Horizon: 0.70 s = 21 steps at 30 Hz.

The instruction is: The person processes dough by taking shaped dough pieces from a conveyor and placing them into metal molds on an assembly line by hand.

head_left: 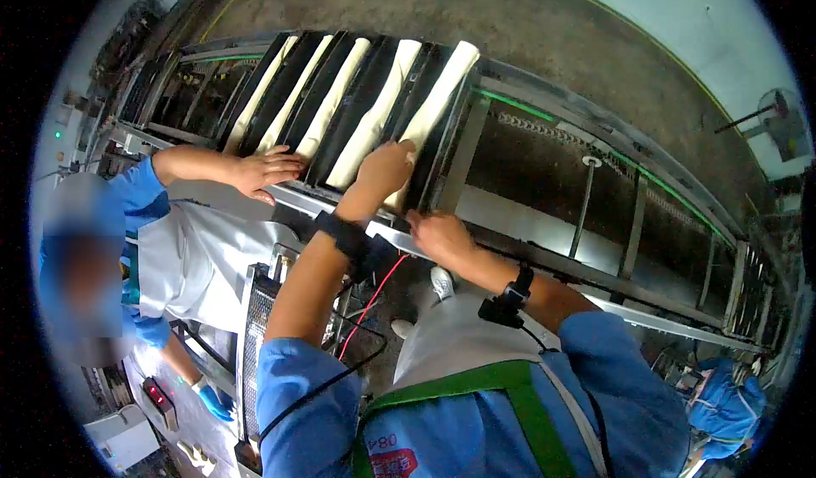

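The curled fingers of the left hand (385, 172) rest on the near part of the rightmost long, cream-coloured, soft-looking strip (439, 96); whether they pinch it or only press on it, I cannot tell. From these fingers the strip runs away to its rounded far end, and a short length shows on their near side. It lies in a black, narrow trough (444, 142) on a long metal conveyor frame (544, 261).

The right hand (440, 236) is at the frame's near edge, just beside the near end of that strip, its fingers partly bent; their exact contact is unclear. Left of the left hand's fingers lie four more pale strips (371, 130), side by side in black troughs. Beyond them, a co-worker's bare hand (270, 172) spreads its fingers near the strips' near ends.
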Tool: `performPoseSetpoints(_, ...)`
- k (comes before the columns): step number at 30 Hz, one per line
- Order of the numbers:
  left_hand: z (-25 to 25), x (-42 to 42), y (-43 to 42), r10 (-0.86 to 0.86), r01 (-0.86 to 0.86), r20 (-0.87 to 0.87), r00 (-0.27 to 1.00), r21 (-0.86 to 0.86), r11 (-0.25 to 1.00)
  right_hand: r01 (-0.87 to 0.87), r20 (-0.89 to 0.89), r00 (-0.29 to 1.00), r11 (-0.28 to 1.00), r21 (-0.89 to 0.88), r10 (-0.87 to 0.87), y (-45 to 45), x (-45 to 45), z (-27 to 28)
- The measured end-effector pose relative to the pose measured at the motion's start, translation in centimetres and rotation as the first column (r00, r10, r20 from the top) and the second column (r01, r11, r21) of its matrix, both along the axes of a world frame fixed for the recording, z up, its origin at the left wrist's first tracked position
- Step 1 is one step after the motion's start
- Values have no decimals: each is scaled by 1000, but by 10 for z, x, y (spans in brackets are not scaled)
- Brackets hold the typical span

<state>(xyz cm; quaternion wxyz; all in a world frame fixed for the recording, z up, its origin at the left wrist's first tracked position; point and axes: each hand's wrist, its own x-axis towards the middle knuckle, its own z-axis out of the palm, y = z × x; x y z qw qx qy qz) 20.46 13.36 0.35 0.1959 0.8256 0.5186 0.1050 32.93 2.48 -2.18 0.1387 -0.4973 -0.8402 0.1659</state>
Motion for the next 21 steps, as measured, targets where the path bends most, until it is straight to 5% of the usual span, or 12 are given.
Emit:
performPoseSetpoints(5,-30,25,51,-71,72,-20,997,10,997,11,-61,998,1000,-21,-12,-1,-10,-14)
performPoseSetpoints(9,-14,39,56,22,4,-319,948,83,997,-12,-208,978,998,-69,-3,3,-17,-18)
performPoseSetpoints(11,-7,29,70,-2,-30,-259,966,-120,992,-7,-308,951,997,-83,-19,7,-18,-12)
performPoseSetpoints(13,-19,11,77,-124,122,-197,973,-24,992,-61,-258,966,990,-126,26,9,-19,-8)
performPoseSetpoints(15,-4,11,76,-217,190,-231,948,-132,973,-66,-275,960,997,-49,50,8,-19,-11)
performPoseSetpoints(17,15,9,72,-154,98,-252,956,-221,970,-69,-290,954,997,29,74,6,-21,-13)
performPoseSetpoints(19,28,4,64,108,-110,-39,993,-52,993,-132,-141,981,991,17,133,3,-18,-15)
performPoseSetpoints(21,26,-19,70,194,-203,152,969,43,978,-135,-118,985,988,-72,126,4,-14,-8)
